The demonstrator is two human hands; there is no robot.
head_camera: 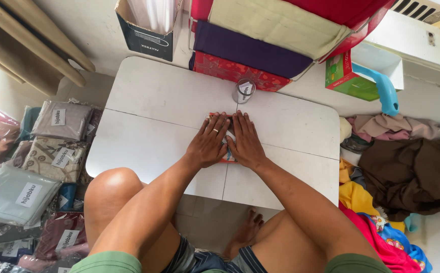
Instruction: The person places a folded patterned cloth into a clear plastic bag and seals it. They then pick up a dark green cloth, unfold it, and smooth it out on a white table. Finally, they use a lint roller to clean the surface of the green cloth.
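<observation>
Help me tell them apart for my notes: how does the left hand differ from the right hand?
The left hand wears a ring; the right hand shows none. The left hand angles up-right, the right hand up-left, so the fingertips nearly meet. Both lie flat, palms down, pressing a small red-edged item on the white table.

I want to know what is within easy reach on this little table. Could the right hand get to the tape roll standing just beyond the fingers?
Probably yes. The right hand lies flat on the small packet, and the tape roll stands upright just past its fingertips, with only bare white table between them.
</observation>
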